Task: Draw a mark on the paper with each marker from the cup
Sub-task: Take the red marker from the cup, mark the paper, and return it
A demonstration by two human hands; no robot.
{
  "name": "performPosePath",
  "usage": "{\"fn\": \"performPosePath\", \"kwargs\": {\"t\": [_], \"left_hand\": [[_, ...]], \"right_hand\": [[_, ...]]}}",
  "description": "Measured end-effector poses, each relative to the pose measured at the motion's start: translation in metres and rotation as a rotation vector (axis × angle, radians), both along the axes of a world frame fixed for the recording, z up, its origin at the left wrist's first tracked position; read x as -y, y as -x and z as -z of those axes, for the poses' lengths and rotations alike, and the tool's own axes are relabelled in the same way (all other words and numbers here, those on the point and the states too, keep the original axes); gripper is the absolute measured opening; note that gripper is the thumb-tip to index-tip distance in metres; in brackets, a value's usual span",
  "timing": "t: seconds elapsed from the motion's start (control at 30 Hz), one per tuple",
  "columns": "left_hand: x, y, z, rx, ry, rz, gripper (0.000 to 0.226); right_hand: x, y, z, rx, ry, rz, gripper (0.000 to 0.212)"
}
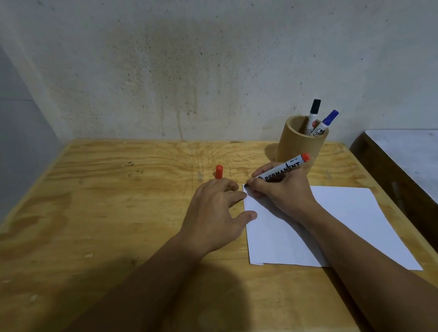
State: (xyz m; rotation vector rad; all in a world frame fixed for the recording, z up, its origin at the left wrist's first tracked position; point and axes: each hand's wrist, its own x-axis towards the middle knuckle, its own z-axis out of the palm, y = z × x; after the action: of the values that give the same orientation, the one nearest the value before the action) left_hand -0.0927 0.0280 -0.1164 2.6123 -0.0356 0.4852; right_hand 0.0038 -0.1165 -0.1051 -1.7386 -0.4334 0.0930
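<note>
plain bare room corner, likely a home or makeshift work spot: worn plywood table (110, 202) pushed against stained, speckled concrete wall (177, 63). wooden cup (298, 143) with 2 markers. dark-framed grey surface (418, 153) beside the table. exact place unclear.

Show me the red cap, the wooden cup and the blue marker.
red cap (219, 171), head view, middle of the cap.
wooden cup (297, 147), head view, outer wall.
blue marker (328, 119), head view, its blue cap.

Two bare forearms come into view from the bottom edge, no sleeves on either. The left hand (214, 214) and right hand (281, 189) wear no rings, watch or gloves.
</note>
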Motion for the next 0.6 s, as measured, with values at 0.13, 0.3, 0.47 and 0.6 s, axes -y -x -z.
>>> {"fn": "performPosePath", "kwargs": {"t": [0.13, 0.3, 0.47, 0.6], "left_hand": [[0.0005, 0.001, -0.0007, -0.002, -0.007, -0.001, 0.049], [0.0012, 0.0005, 0.0007, 0.011, -0.005, -0.001, 0.048], [0.0009, -0.0004, -0.0001, 0.009, 0.002, 0.004, 0.049], [-0.0002, -0.0055, -0.0076, 0.092, 0.206, -0.088, 0.041]], "right_hand": [[0.0005, -0.0015, 0.0002, 0.007, 0.022, -0.022, 0.014], [0.0006, -0.0013, -0.0014, 0.022, 0.029, -0.033, 0.014], [0.002, -0.0012, -0.0024, -0.026, -0.065, 0.009, 0.013], [0.0041, -0.0006, -0.0098, -0.197, -0.351, -0.023, 0.017]]}}
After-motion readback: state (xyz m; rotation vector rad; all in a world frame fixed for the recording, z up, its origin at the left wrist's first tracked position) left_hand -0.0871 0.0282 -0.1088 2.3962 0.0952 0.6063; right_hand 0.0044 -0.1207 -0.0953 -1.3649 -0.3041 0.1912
